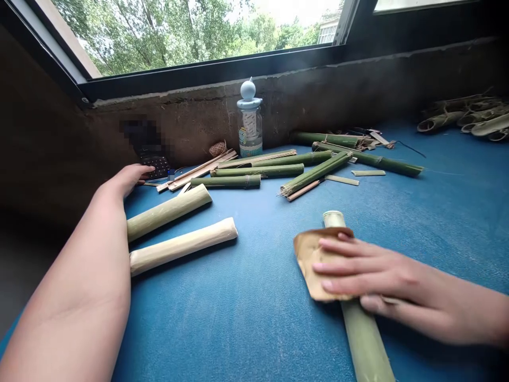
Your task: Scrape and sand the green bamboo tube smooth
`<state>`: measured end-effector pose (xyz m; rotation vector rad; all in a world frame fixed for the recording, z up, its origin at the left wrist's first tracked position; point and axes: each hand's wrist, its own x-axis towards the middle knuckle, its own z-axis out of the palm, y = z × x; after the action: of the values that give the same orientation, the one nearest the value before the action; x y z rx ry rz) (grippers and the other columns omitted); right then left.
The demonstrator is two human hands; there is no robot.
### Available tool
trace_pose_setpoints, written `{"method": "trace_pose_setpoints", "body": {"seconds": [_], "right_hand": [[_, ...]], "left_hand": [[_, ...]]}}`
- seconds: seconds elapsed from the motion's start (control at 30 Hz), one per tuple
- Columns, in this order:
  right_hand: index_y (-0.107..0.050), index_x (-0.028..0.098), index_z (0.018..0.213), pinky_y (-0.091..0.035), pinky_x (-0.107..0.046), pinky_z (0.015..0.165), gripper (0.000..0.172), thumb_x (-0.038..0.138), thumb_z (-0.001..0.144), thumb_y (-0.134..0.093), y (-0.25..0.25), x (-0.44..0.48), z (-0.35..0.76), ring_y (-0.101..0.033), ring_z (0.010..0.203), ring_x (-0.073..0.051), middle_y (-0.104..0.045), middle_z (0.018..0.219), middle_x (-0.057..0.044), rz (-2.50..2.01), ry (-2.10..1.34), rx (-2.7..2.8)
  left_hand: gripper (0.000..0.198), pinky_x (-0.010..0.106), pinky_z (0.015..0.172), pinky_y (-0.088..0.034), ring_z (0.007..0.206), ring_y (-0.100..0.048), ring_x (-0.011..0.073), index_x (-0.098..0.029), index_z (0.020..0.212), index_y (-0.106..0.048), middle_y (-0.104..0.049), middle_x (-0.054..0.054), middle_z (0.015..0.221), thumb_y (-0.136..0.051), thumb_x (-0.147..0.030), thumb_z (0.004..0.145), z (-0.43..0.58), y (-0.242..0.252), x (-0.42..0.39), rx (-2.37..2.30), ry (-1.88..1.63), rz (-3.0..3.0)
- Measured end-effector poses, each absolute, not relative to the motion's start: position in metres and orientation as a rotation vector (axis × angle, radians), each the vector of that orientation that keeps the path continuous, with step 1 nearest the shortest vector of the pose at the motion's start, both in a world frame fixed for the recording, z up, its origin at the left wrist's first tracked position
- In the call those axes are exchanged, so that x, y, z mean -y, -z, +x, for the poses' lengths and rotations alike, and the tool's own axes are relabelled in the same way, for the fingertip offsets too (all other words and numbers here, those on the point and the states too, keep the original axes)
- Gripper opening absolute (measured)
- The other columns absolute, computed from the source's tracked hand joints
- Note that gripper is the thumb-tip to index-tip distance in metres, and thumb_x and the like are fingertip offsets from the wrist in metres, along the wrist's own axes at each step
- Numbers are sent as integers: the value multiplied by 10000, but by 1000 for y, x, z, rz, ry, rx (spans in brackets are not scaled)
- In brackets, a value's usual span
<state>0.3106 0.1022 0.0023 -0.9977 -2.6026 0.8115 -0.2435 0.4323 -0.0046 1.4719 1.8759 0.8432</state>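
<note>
Grip of the right hand (382,276) is narrow, its fingers closed down over a folded brown paper (308,260) wrapped across a green bamboo tube (363,339). The tube lies slanted on the blue tabletop (254,329), its pale end showing past the paper. The left hand (127,179) holds nothing: its fingers lie loosely extended on the tabletop, just beside a partly blurred dark keypad device (157,167) and near thin bamboo strips (199,170). Just past the left forearm lie a half-scraped bamboo tube (167,212) and a pale peeled tube (183,246). Farther back, green bamboo lengths (258,170) lie scattered before a plastic jar (249,127) against the concrete sill (183,122); curled bamboo pieces (465,119) are heaped at far right.
</note>
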Motion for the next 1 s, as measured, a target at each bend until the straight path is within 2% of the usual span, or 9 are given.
{"method": "trace_pose_setpoints", "body": {"seconds": [0.07,0.2,0.33,0.5,0.63,0.8,0.93,1.0], "right_hand": [[-535,387,1449,-307,-546,1210,486,293,972,-552,-3,-104,312,-323,1497,-295,-542,1495,6,-937,-820,2652],[-552,389,1434,-232,-575,1225,454,307,988,-525,1,-105,312,-250,1523,-301,-508,1524,12,-1103,-711,2515],[-565,377,1427,-269,-500,1235,474,264,967,-570,4,-102,310,-326,1498,-263,-570,1473,6,-886,-933,2574],[-561,372,1431,-232,-515,1237,459,270,984,-538,1,-100,306,-275,1515,-258,-541,1497,-1,-969,-789,2544],[-546,306,1456,-251,-462,1243,500,262,958,-580,-2,-95,298,-332,1494,-242,-554,1481,-34,-737,-828,2716],[-527,379,1456,-232,-543,1231,473,287,993,-526,-3,-96,300,-284,1514,-257,-529,1504,-6,-987,-748,2600],[-574,356,1423,-267,-475,1238,447,282,983,-541,0,-103,311,-407,1459,-242,-576,1464,-19,-824,-894,2598],[-587,369,1408,-249,-497,1241,423,288,1001,-504,4,-108,318,-387,1473,-245,-578,1467,-10,-934,-826,2456]], "left_hand": [[293,462,934,-543,1093,-631,248,-136,1202,-633,-629,108,1233,-643,-322,975,-245,6,-434,-1872,-850,1464],[288,453,921,-549,1077,-636,243,-135,1198,-632,-631,106,1222,-644,-317,975,-247,7,-436,-1874,-860,1464],[288,454,925,-548,1080,-636,243,-135,1197,-634,-631,106,1225,-648,-317,973,-249,8,-435,-1872,-865,1496],[290,458,928,-547,1079,-639,243,-135,1196,-635,-636,106,1221,-647,-321,974,-249,7,-434,-1886,-856,1515],[298,462,935,-544,1088,-636,246,-136,1201,-635,-633,108,1229,-646,-330,974,-250,7,-435,-1878,-844,1527],[298,454,923,-550,1076,-639,242,-136,1210,-629,-632,108,1227,-634,-329,982,-249,7,-435,-1900,-818,1549],[285,434,890,-563,1024,-652,229,-133,1178,-640,-649,97,1174,-660,-322,966,-246,6,-431,-1934,-737,1590],[288,425,873,-569,994,-660,221,-133,1175,-642,-657,93,1149,-666,-327,962,-244,5,-429,-1948,-711,1621]]}}
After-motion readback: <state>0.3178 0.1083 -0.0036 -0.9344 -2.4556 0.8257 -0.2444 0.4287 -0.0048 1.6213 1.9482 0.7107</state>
